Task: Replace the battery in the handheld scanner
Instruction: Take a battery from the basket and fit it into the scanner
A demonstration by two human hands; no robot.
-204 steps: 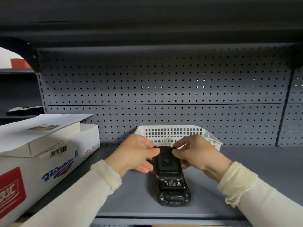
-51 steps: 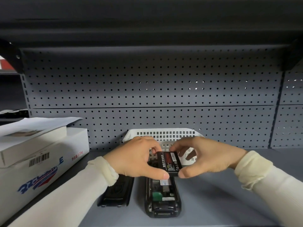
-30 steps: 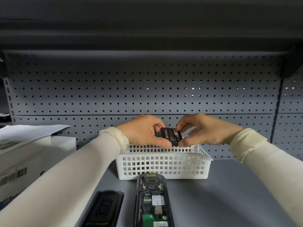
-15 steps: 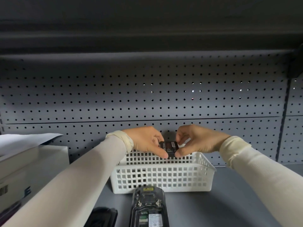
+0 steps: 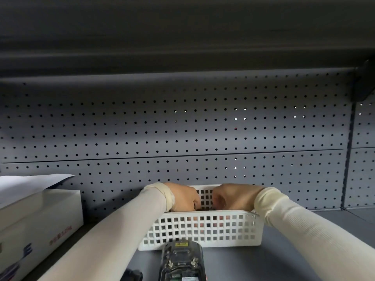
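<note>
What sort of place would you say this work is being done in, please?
Probably a stockroom or shop back area. The work goes on at a grey metal shelf backed by a pegboard panel, with a white plastic basket and a printed cardboard box on it.

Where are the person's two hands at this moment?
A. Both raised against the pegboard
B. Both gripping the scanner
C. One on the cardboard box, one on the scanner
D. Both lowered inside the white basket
D: the left hand and right hand both dip below the rim of the white basket, fingers hidden inside it, while the opened scanner lies untouched in front of the basket.
</note>
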